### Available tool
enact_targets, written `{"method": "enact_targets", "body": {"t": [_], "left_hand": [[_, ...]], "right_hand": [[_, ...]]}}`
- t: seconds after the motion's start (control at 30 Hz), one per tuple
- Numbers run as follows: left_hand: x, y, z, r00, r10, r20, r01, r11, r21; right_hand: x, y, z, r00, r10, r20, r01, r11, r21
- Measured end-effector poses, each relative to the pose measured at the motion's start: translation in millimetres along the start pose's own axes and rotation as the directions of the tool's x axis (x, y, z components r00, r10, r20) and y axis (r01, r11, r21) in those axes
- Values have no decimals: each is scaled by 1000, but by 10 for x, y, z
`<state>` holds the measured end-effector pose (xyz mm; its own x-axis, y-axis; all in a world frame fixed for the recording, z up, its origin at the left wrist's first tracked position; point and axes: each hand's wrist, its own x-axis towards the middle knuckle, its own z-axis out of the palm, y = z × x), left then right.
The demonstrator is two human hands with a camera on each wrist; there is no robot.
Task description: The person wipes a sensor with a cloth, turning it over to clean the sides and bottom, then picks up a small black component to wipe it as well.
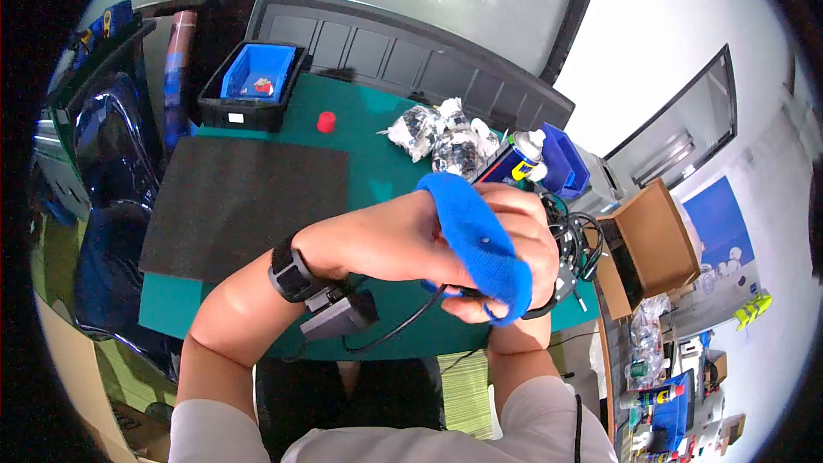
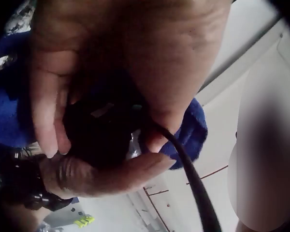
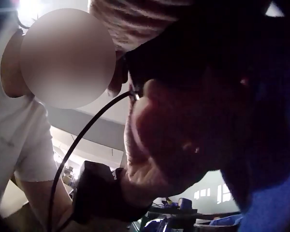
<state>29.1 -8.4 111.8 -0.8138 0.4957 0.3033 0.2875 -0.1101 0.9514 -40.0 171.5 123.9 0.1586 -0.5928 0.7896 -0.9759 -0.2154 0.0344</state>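
A blue cloth band (image 1: 484, 249) is stretched between the two raised hands, over the table's front right. My left hand (image 1: 377, 240) reaches in from the left and grips the band, its fingertips mostly hidden behind it. Curled around the band's far side is my right hand (image 1: 527, 236). The left wrist view shows bent fingers close together around a dark area, with blue cloth (image 2: 191, 133) behind them. A black cable (image 2: 195, 181) runs out from between the hands; what it joins there is too dark to tell. Blue cloth (image 3: 275, 193) also fills the right wrist view's lower right.
On the green table (image 1: 386, 326) lie a black mat (image 1: 249, 206), a red cap (image 1: 327, 123) and plastic-wrapped bundles (image 1: 416, 133). A black bin (image 1: 225, 111) with a blue tray stands back left. A spray can (image 1: 514, 159), black cables (image 1: 583, 244) and a cardboard box (image 1: 656, 240) are at the right.
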Motion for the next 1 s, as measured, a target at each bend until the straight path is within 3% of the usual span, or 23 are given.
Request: {"method": "enact_targets", "body": {"t": [0.03, 0.1, 0.13, 0.17, 0.2, 0.23, 0.43, 0.47, 0.53, 0.6, 0.63, 0.67, 0.73, 0.83, 0.87, 0.9, 0.97, 1.0], "left_hand": [[-11, 48, -7, 1000, 24, 1, -24, 999, 24], [-9, 70, 39, 996, -59, -71, 55, 997, -57], [-6, 84, 54, 994, 4, -107, -19, 990, -137], [-5, 95, 54, 987, 66, -149, -97, 972, -212], [-37, 101, 6, 987, -9, -158, -12, 992, -126], [-40, 95, -5, 987, -12, -158, -7, 992, -123], [-54, 79, -62, 984, 40, -176, -53, 996, -69], [-50, 51, -55, 985, 70, -157, -83, 994, -75], [-58, 107, -22, 985, 100, -140, -112, 990, -83], [-99, 321, 23, 981, 192, -11, -191, 969, -153], [-100, 309, 24, 981, 194, -14, -194, 969, -153], [-91, 278, 18, 962, 270, 40, -260, 952, -159], [-48, 186, 12, 933, 348, 90, -330, 929, -170], [54, 20, 28, 903, 418, 96, -400, 902, -160], [22, 23, -5, 927, 343, 153, -320, 935, -156], [-2, 33, 12, 926, 343, 155, -319, 934, -159], [-45, 57, 51, 997, 75, 22, -62, 934, -352], [-41, 23, 37, 999, -11, 46, 30, 902, -432]], "right_hand": [[38, -13, -70, 997, 23, 69, -24, 999, 25], [112, 25, -134, 963, 194, 185, -204, 978, 34], [81, 71, -61, 941, 322, 106, -336, 931, 146], [53, 69, 13, 942, 320, 103, -333, 931, 148], [35, 30, 118, 834, 549, 59, -519, 744, 422], [21, -7, 185, 665, 741, 89, -596, 456, 661], [-128, -11, 231, 655, 756, 7, -556, 476, 681], [-184, -9, 229, 670, 741, -44, -563, 546, 620], [-160, 3, 199, 693, 721, -11, -580, 567, 585], [-83, 40, 169, 877, 453, -157, -382, 859, 342], [-58, 52, 164, 939, 285, -194, -248, 949, 196], [-70, 70, 180, 940, 284, -191, -247, 949, 197], [-108, 113, 216, 969, 102, -226, -56, 978, 203], [-108, 54, 180, 980, 124, -156, -78, 959, 272], [-120, 116, 232, 967, 69, -245, 24, 933, 359], [-131, 140, 231, 967, 72, -245, 21, 934, 357], [-143, 164, 230, 955, 163, -248, -33, 888, 458], [-136, 159, 202, 943, 243, -227, -119, 883, 453]]}}
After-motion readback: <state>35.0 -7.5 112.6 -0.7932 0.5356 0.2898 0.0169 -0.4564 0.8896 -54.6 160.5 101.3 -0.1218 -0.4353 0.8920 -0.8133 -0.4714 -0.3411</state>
